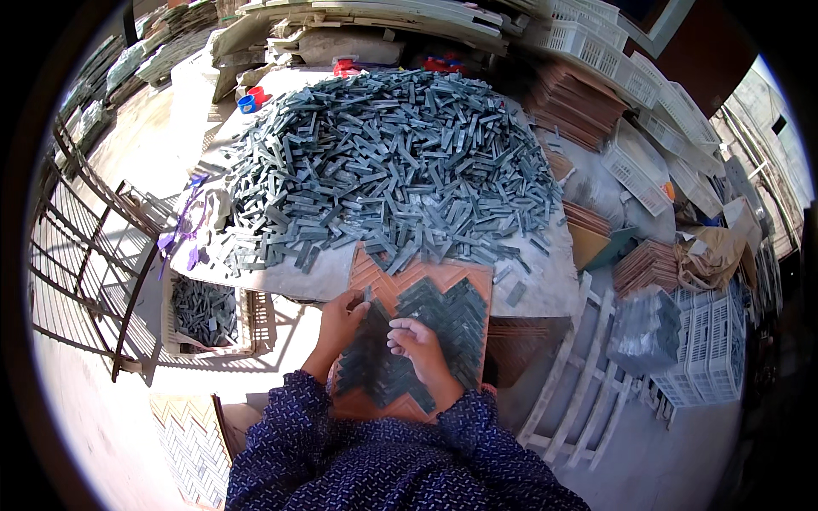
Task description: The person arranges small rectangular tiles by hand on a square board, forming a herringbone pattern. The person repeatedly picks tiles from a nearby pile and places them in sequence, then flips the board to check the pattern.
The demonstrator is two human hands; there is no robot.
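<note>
An orange herringbone mould tray (464,277) lies at the near table edge, partly filled with dark grey stone strips (443,311) in a zigzag. My left hand (341,324) rests on the tray's left side, fingers curled on a grey strip (372,311). Just right of it, my right hand (419,345) presses its bent fingers down on the laid strips at the tray's middle. Whether the right hand grips a piece is hidden. A big heap of loose grey strips (383,162) covers the table behind the tray.
A crate of grey strips (204,311) sits on the floor at left, beside a metal rack (94,255). White plastic crates (707,341) and stacked orange trays (571,102) stand at right and back. A finished herringbone sheet (192,443) lies lower left.
</note>
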